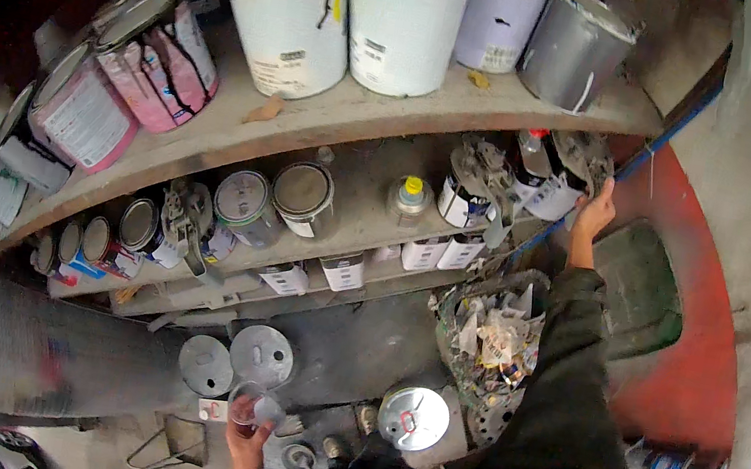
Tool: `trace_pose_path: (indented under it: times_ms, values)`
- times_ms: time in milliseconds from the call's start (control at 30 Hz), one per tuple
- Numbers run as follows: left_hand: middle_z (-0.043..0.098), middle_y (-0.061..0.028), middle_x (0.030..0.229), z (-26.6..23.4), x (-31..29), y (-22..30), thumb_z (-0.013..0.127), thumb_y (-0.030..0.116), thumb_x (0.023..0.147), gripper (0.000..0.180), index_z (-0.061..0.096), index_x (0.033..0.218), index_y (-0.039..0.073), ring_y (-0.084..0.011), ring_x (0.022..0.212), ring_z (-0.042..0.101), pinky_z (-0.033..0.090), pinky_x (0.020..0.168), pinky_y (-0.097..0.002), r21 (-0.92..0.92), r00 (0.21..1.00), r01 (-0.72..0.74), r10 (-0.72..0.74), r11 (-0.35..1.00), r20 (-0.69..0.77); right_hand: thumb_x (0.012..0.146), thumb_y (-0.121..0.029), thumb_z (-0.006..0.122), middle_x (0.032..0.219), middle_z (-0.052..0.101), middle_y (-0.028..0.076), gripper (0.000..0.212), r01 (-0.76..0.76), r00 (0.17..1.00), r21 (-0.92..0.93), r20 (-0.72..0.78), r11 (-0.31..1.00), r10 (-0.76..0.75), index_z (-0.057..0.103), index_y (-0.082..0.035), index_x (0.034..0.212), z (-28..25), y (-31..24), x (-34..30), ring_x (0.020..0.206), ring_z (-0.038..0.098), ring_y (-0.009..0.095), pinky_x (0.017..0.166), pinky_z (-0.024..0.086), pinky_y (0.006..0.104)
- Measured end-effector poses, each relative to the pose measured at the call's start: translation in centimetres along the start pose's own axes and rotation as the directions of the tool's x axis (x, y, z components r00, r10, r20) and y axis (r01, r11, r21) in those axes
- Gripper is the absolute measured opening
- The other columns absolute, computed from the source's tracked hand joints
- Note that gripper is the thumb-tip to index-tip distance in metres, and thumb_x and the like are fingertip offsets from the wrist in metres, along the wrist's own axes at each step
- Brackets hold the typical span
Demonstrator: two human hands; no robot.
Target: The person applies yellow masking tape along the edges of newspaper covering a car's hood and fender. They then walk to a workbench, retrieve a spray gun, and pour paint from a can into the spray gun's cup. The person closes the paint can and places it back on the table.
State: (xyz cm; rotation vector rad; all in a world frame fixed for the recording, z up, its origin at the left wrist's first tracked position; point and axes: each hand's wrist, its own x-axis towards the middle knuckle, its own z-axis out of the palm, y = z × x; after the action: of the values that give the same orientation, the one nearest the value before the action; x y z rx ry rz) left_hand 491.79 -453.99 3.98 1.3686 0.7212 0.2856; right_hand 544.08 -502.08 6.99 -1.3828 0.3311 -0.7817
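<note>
My left hand [248, 452] is low in the picture, its fingers wrapped round a small clear plastic cup [267, 408]. Up at the right end of the middle shelf, my right hand [595, 212] grips the side of a paint can [556, 197] with a grey pouring lid [587, 159]. Part of the grip is hidden behind the can. Just left of it stand a dark container with a red cap [534, 142] and another lidded paint can [463, 202]. A bottle with a yellow cap [412, 191] stands farther left.
Large paint cans [405, 31] line the upper shelf [318, 101] above my arms. Below my right arm is a bin full of crumpled waste [498, 335]. Metal drum tops [262, 357] and a round silver lid [414, 418] sit lower down. A red panel [694, 318] bounds the right.
</note>
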Motion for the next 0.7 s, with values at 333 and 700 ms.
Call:
trace_pose_path:
  times_ms: [333,700]
  values:
    - [0.055,-0.0107,0.124,-0.8,-1.6,-0.9,0.075,0.005,0.073,0.066,0.045,0.131,-0.001,-0.0232,0.114,0.054,0.041,0.100,-0.0385,-0.075,0.999,-0.006,0.003,0.997,-0.033,0.077,-0.022,0.077,0.116,0.054,0.019,0.058,0.419,0.904,-0.347,0.252,0.839,-0.347,0.051,0.004,0.122,4.8,1.3,-11.6,0.106,0.054,0.030,0.092,0.043,0.0387]
    - [0.051,-0.0146,0.131,-5.3,-4.4,-1.6,0.067,-0.004,0.076,0.065,0.041,0.136,-0.002,-0.0240,0.120,0.051,0.039,0.103,-0.0388,-0.104,0.998,0.028,-0.034,0.994,-0.057,0.065,-0.035,0.081,0.099,0.067,0.022,0.063,0.219,0.976,-0.556,0.112,0.802,-0.188,0.059,0.003,0.110,6.1,-1.1,-12.6,0.094,0.064,0.039,0.082,0.048,0.0447]
